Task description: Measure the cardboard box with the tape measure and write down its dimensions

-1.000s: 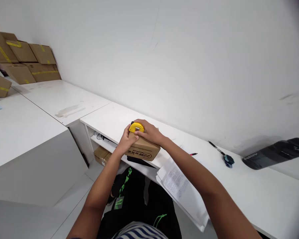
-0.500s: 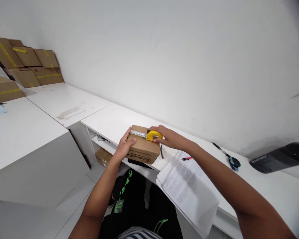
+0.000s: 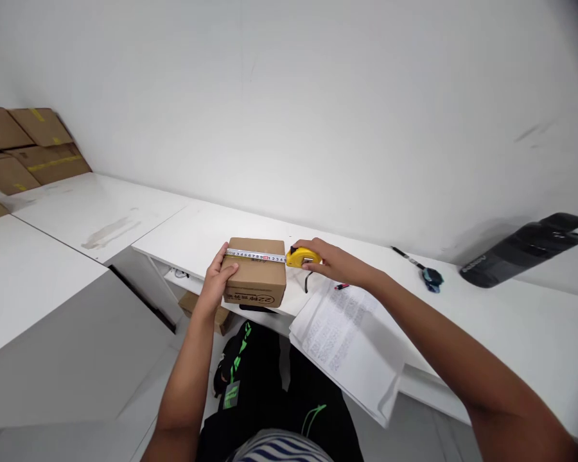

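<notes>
— Cardboard box point(image 3: 255, 282), where?
— Front edge of white desk point(image 3: 486, 333), straight ahead, printed side facing the person.
— Tape?
— Tape point(image 3: 255, 255) lies flat along the box's far top edge, left to right. Its yellow case point(image 3: 302, 257) sits just past the box's right end, on the desk.
— Left hand?
— Left hand point(image 3: 220, 277) clasps the box's left end, thumb on top at the tape's tip.
— Right hand?
— Right hand point(image 3: 334, 262) wrapped over the case, fingers closed around it. Black cord hangs off the case.
— Nearby stuff?
— Papers point(image 3: 351, 333) just right of the box, overhanging the desk edge. Red pen point(image 3: 341, 287) at their top, by the right wrist.
— Further out?
— Black pen point(image 3: 404, 255) near the wall, dark bottle point(image 3: 525, 251) on its side far right. Cartons point(image 3: 29, 144) stacked against the wall, far left, well apart.
</notes>
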